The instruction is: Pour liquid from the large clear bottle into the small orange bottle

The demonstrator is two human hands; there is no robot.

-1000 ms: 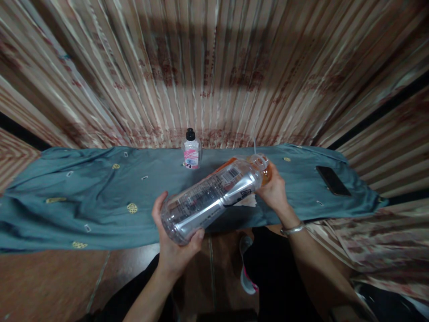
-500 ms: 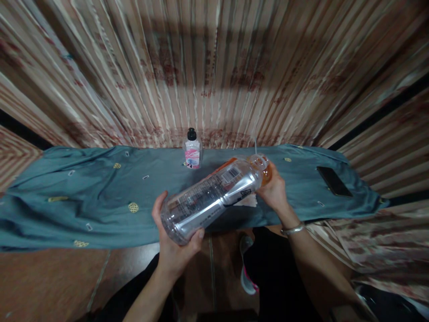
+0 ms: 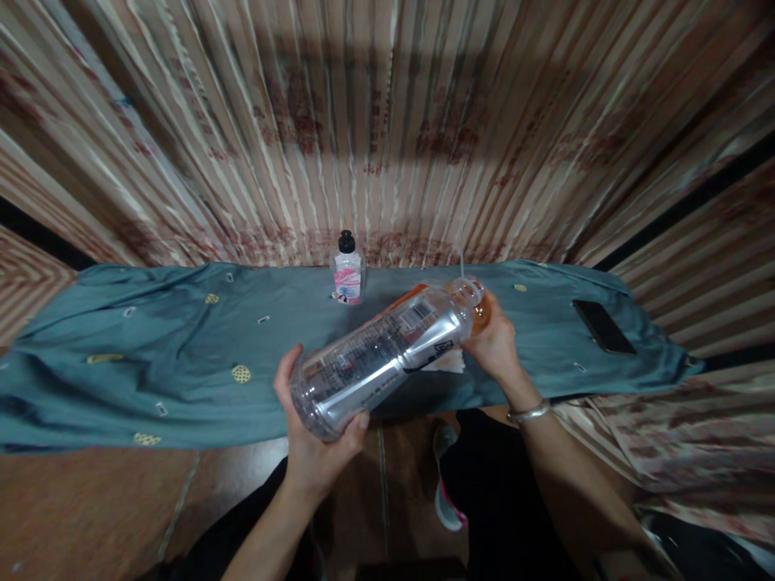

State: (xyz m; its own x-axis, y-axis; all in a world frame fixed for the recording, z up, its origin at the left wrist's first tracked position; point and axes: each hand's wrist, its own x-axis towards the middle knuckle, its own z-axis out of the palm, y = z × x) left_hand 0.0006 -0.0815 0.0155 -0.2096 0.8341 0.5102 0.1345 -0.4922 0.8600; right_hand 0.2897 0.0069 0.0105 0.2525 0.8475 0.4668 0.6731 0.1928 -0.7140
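— What do your hands hold?

— A large clear plastic bottle (image 3: pixel 387 355). It lies tilted across the middle of the view, the bottom toward 7 o'clock and the neck toward 1 o'clock, above the near edge of the desk. My left hand (image 3: pixel 315 440) cups the bottom: the thumb is on the left side, and the fingers (image 3: pixel 362 421) are curled around the base and pressed on it.

— And the right one?

— My right hand (image 3: pixel 497 345) is closed around the neck end, where some orange liquid shows. There I cannot tell exactly how each finger sits, because the bottle covers them. On that wrist is a metal bangle (image 3: pixel 528 415).

— What lies around it?

— The desk carries a blue-green cloth (image 3: pixel 151 355). At 12 o'clock from the bottle stands a small bottle with a black cap and pink label (image 3: pixel 347 277), upright, near the striped curtain (image 3: pixel 387 129). At 3 o'clock, well apart from my right hand, a dark phone (image 3: pixel 604 325) lies flat on the cloth. A white paper (image 3: pixel 448 362) shows just under the big bottle.
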